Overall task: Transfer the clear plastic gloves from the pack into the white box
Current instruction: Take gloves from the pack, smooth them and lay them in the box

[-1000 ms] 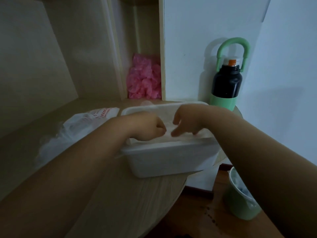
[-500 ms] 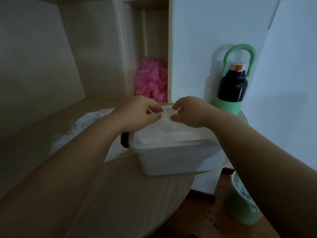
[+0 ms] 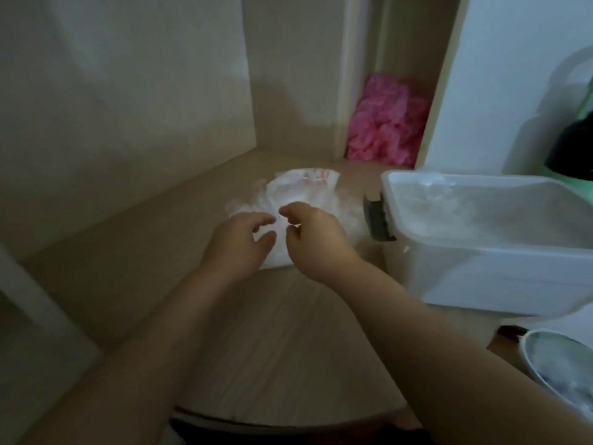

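The crumpled gloves pack [image 3: 301, 187], clear plastic with red print, lies on the wooden desk by the left side of the white box [image 3: 481, 261]. Both hands hover at the pack's near edge. My left hand [image 3: 239, 242] has its fingers spread and loosely bent, nothing in them. My right hand [image 3: 316, 239] is beside it, thumb and forefinger curved with a gap between them. I cannot tell whether the fingertips touch the plastic. Clear gloves [image 3: 465, 210] lie inside the white box, which has a dark latch [image 3: 375, 220] on its left end.
Pink crumpled plastic [image 3: 388, 123] fills a narrow shelf slot behind. A dark bottle with green trim [image 3: 574, 149] stands behind the box at the right edge. A pale green bin [image 3: 558, 370] sits on the floor below right. The desk's rounded front edge [image 3: 288, 422] is near me.
Both hands have left the white box and moved left to the gloves pack. The view has swung left, so the box now sits at the right.
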`<state>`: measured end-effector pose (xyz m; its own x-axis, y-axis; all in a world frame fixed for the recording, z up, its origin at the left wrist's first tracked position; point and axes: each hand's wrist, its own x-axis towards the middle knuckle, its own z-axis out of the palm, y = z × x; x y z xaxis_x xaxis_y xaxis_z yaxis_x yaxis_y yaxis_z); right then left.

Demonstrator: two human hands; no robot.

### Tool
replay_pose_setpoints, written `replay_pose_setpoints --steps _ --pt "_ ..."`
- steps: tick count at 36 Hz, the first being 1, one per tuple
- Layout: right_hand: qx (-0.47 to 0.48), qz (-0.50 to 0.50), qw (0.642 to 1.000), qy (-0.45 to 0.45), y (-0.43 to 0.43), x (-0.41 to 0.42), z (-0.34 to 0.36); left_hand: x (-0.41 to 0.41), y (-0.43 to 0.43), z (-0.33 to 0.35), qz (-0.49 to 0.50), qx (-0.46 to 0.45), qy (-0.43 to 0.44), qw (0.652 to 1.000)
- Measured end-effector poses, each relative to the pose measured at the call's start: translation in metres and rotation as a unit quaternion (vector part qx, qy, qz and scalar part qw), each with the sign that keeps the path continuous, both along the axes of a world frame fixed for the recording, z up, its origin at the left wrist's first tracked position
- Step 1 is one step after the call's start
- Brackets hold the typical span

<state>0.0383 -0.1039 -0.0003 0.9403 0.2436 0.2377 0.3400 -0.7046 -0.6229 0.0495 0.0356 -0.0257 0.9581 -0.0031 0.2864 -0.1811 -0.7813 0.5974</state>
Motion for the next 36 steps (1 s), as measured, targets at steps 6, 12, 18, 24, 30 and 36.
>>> replay_pose_setpoints --steps 6,12,18,24,30,36 --pt "-0.049 -0.092 0.994 0.045 -0.015 0.024 -0.055 0.008 -0.011 -0.038 0.005 0.064 0.040 0.997" --pt "-0.104 -0.087 0.991 -0.009 -0.022 0.030 -0.071 0.018 -0.018 -0.049 0.076 0.172 0.012 0.982" --pt "-0.138 -0.107 0.984 -0.034 -0.023 0.030 -0.073 0.022 -0.016 -0.055 0.075 0.187 -0.021 0.979" --pt "-0.113 -0.090 0.989 -0.002 -0.024 0.028 -0.071 0.023 -0.007 -0.063 0.018 0.123 -0.133 0.983" --pt "-0.084 -0.091 0.992 0.005 -0.024 0.026 -0.069 0.019 -0.006 -0.058 -0.030 0.054 -0.285 0.957" --pt "-0.013 -0.087 0.996 0.006 -0.025 0.023 -0.068 0.015 -0.008 -0.057 -0.045 -0.021 -0.307 0.950"
